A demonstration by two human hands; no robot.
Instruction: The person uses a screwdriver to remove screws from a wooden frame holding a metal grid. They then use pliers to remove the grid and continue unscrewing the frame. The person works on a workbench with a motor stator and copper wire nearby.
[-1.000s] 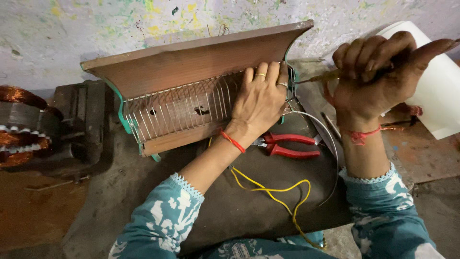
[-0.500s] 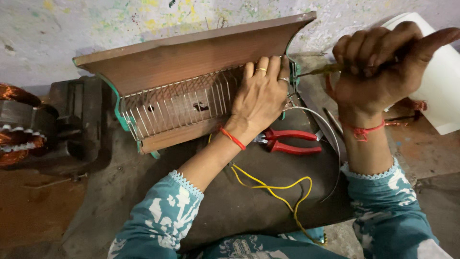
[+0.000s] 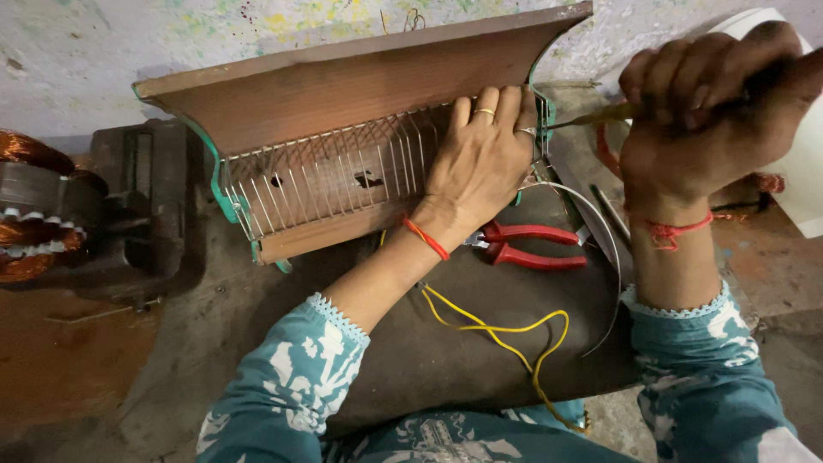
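Note:
A brown electric heater casing (image 3: 343, 86) with a wire grille front (image 3: 334, 176) and green end caps lies on its side on the work surface. My left hand (image 3: 484, 163) lies flat on the right end of the grille, fingers spread, holding the casing down. My right hand (image 3: 711, 111) is fisted around the handle of a screwdriver (image 3: 600, 116). Its shaft points left, and its tip meets the casing's right end cap beside my left fingertips.
Red-handled pliers (image 3: 531, 244) lie just below my left wrist on a dark mat (image 3: 446, 351). A yellow wire (image 3: 506, 330) loops over the mat, and a grey wire (image 3: 604, 257) curves at its right. A copper-wound motor coil (image 3: 34, 206) and a dark metal block (image 3: 137, 206) sit at left.
The view has shifted slightly, so the casing sits a little higher and further right. Both hands keep their grip and place on the casing and screwdriver.

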